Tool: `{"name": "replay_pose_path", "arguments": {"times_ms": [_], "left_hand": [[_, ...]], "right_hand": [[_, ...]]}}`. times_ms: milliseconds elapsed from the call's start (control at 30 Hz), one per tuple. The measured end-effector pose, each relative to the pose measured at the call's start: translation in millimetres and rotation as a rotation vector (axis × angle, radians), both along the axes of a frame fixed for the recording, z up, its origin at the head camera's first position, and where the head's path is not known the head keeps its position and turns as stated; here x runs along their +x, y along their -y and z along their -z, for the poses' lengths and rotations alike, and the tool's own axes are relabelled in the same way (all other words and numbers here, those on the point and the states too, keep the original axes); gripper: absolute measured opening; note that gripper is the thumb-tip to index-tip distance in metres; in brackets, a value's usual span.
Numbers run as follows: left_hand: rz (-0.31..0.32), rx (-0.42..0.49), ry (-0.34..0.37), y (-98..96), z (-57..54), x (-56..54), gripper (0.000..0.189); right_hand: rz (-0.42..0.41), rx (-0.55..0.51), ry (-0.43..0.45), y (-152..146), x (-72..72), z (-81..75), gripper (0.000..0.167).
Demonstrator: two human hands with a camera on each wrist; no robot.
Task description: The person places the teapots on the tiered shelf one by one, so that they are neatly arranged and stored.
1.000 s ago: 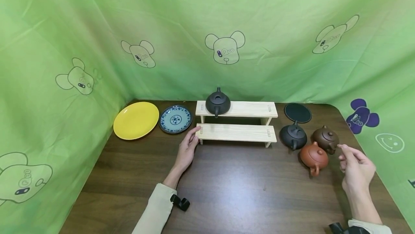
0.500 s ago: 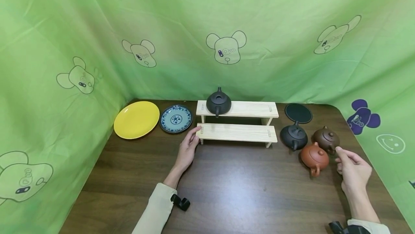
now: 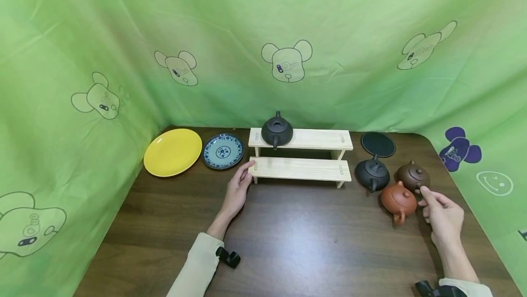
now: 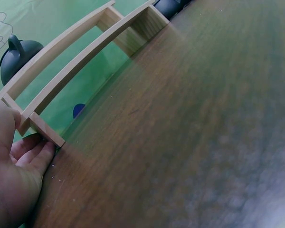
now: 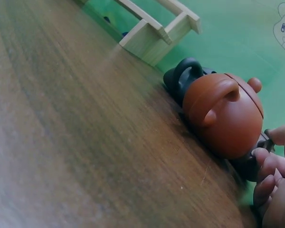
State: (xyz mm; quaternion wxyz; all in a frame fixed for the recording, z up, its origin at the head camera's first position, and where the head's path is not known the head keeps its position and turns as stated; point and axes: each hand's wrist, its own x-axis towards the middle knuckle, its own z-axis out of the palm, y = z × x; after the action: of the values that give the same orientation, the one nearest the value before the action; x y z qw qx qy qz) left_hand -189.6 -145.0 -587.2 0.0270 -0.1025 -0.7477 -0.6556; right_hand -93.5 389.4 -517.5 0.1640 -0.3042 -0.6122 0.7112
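My left hand (image 3: 236,192) grips the left end of the two-tier wooden shelf (image 3: 300,169), thumb near the top of the lower board and fingers by the leg. My right hand (image 3: 446,220) pinches the handle of the dark brown teapot (image 3: 411,174) between thumb and finger; in the right wrist view that teapot is mostly behind the orange-brown teapot (image 5: 223,118). This orange-brown pot stands just left of my right fingers. Beside both, a black teapot (image 3: 372,173) with its lid on stands on the table. On the shelf's upper board sits a lidless black teapot (image 3: 276,131).
A yellow plate (image 3: 173,153) and a blue patterned plate (image 3: 223,151) lie at the back left. Behind the teapots on the right is a round black mat (image 3: 377,144). Green curtain (image 3: 230,95) hangs behind and beside the brown wooden table (image 3: 288,242).
My right hand has moved left, its thumb and finger coming onto the dark brown teapot's handle. My left hand, the shelf and the other teapots have stayed put.
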Motion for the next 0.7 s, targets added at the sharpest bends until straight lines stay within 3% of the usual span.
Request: {"name": "replay_pose_path", "arguments": {"times_ms": [400, 700], "left_hand": [[-0.003, -0.022, 0.031, 1.5, 1.4, -0.5, 0.044], [0.008, 0.009, 0.001, 1.2, 8.0, -4.4, 0.043]], "right_hand": [[-0.082, 0.026, -0.023, -4.7, -0.2, 5.1, 0.028], [-0.06, -0.026, -0.04, -5.0, 0.5, 4.8, 0.026]]}}
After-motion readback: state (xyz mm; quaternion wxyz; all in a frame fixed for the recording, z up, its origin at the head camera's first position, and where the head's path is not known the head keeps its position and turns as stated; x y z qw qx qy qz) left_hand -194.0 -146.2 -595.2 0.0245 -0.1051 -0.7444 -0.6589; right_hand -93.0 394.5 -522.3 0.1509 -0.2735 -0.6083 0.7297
